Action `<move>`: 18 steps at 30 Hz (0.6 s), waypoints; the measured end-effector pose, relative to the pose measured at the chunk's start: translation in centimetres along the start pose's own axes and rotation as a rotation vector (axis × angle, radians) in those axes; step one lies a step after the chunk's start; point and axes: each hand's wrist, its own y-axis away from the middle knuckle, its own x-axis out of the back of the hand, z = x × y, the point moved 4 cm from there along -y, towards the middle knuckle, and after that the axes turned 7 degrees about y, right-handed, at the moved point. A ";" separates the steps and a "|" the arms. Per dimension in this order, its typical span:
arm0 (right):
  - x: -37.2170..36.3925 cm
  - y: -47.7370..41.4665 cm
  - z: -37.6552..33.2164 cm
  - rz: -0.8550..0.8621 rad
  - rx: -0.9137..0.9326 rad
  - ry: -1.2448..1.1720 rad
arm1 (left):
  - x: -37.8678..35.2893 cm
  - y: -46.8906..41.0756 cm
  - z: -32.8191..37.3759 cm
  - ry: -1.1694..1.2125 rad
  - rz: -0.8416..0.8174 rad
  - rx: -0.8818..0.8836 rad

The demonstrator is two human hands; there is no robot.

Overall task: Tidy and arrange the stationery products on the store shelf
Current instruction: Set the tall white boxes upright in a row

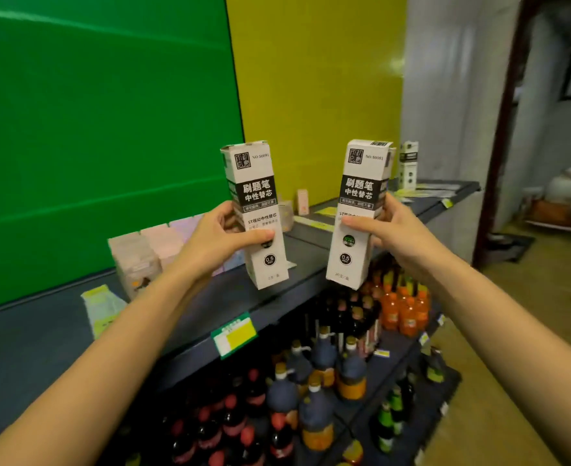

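Holding: we have one tall white refill box in each hand, both lifted above the dark top shelf (314, 260).
Left hand (225, 235): wrapped round the left refill box (255, 210) at its middle, thumb across the printed front; the box leans slightly, top toward the left.
Right hand (390, 227): closed on the right refill box (358, 210), thumb on the front, fingers behind; the box leans a little, its top toward the right.
Shelf stock: a matching standing box (408, 164) waits far along the shelf to the right, and pale packets (149, 253) sit in a row at the left.
Step, as we judge it: carrying the pair to a place on the shelf.
Doing it well: we should set each box down on its base, labels facing out, edges square with its neighbour, and let go only once it stands steady.
Risk: tall narrow boxes tip easily, and bottles (311, 398) crowd the lower shelves beneath.
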 end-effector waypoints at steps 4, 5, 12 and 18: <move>8.6 -0.2 3.3 0.062 -0.040 0.068 | -8.4 -3.4 -2.1 0.042 -0.028 0.018; 10.7 -0.2 4.1 0.069 -0.045 0.086 | -10.4 -4.1 -2.5 0.055 -0.031 0.026; 23.8 -2.0 9.6 0.105 -0.080 0.137 | -22.3 -8.5 -5.9 0.128 -0.022 0.043; 31.5 -5.9 14.9 0.197 -0.120 0.113 | -29.7 -13.9 -8.1 0.132 -0.046 0.062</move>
